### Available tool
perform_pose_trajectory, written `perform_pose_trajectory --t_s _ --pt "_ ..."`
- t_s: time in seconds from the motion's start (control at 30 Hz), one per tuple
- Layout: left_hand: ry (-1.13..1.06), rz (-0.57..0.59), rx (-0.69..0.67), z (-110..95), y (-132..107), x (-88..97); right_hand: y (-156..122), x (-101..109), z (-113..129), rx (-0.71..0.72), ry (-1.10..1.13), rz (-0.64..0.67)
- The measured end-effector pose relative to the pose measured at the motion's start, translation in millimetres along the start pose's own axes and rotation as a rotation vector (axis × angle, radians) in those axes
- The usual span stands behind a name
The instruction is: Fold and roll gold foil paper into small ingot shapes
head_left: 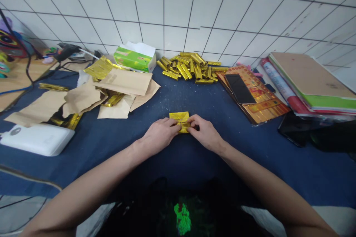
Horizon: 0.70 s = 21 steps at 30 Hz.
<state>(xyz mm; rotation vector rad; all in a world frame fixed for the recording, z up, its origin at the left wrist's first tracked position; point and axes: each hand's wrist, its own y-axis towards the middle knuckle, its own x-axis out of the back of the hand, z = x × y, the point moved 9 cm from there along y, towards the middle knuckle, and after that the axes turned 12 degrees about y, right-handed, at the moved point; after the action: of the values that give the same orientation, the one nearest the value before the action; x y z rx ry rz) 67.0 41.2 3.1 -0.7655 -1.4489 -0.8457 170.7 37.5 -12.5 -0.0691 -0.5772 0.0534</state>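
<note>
Gold foil paper [179,118] sits pinched between the left hand [158,136] and right hand [204,132], their fingers [172,125] gripping it from both sides over the navy counter [250,155]. Beyond lie torn kraft paper [125,83], a green tissue box [135,57] and a heap of rolled gold foil tubes [187,67].

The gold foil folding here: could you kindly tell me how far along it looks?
Done: a heap of folded gold pieces lies by the wall. In hand: the left hand and right hand pinch one gold piece. Left: what look like flatter gold sheets remain among the brown paper.
</note>
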Motion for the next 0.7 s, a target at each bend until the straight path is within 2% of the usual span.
perform_pose_trajectory --t_s 0.43,0.7 --pt "0.116 0.016 -0.031 -4.5 -2.5 -3.0 0.5 0.1 -7.9 -0.042 -0.081 -0.029" --pt "0.116 0.007 -0.040 -5.6 -2.6 -2.8 0.0 2.5 -10.0 -0.072 -0.148 -0.079"
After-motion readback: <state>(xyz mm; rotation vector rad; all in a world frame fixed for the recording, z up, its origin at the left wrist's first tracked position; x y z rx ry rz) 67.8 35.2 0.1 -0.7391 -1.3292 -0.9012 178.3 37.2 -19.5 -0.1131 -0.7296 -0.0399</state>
